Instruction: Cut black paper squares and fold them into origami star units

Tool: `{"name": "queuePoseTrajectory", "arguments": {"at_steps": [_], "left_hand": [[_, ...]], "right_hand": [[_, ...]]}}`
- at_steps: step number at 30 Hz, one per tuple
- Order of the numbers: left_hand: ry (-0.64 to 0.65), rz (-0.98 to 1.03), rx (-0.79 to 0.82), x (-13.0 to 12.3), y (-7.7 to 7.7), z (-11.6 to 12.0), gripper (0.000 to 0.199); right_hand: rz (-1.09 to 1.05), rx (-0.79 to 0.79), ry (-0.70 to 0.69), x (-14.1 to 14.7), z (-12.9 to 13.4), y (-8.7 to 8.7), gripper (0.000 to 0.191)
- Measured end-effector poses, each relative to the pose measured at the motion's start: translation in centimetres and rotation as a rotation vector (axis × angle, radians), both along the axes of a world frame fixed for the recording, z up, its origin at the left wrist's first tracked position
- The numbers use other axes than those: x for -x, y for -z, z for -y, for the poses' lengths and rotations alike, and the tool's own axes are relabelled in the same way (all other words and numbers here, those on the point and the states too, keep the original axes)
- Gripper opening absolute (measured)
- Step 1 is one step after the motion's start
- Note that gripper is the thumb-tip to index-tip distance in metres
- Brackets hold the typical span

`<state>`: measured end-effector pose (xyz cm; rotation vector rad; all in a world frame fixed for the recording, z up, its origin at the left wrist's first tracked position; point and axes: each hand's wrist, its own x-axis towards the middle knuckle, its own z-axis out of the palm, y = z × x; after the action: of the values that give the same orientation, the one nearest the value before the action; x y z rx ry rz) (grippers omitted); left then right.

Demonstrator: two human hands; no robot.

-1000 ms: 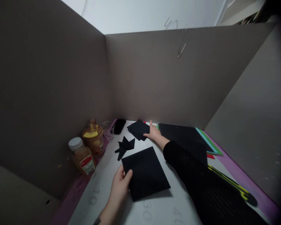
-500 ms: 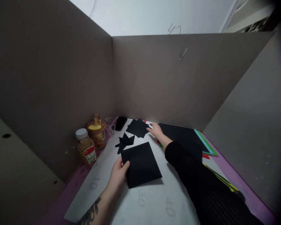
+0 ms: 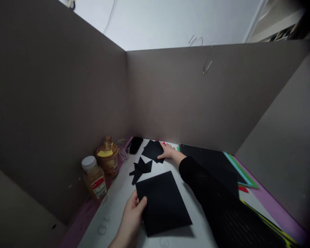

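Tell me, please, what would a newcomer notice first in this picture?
Probably the large black sheet, low in the middle, held at its left edge by the left hand. Beyond it, the right hand touches a pile of black pieces. At the left stands a white-lidded jar.

White sheet (image 3: pixel 119 201): "10", partial "3" | jar label (image 3: pixel 99 187): illegible

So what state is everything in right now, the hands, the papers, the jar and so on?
Left hand: closed on a square sheet's edge.
Square sheet: flat, unfolded, held.
Right hand: fingers spread, at the small black sheets.
Small black sheets: loosely stacked, corners misaligned.
Black paper shape: folded, pointed, lying down.
Jar: upright, white lid on.
Phone-like black object: lying flat, dark.
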<state>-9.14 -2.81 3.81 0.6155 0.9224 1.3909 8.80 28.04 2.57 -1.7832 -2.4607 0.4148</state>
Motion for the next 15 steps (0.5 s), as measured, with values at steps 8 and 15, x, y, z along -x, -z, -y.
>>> {"name": "queuePoseTrajectory", "arguments": {"at_steps": [8,15], "left_hand": [[-0.016,0.014,0.014,0.1,0.0,-0.2,0.046],[-0.072,0.042,0.02,0.3,0.2,-0.5,0.05]], "right_hand": [[-0.021,-0.135,0.028,0.6,-0.8,-0.7,0.112],[-0.189,-0.324,0.19,-3.4,-0.8,-4.9,0.023]]}}
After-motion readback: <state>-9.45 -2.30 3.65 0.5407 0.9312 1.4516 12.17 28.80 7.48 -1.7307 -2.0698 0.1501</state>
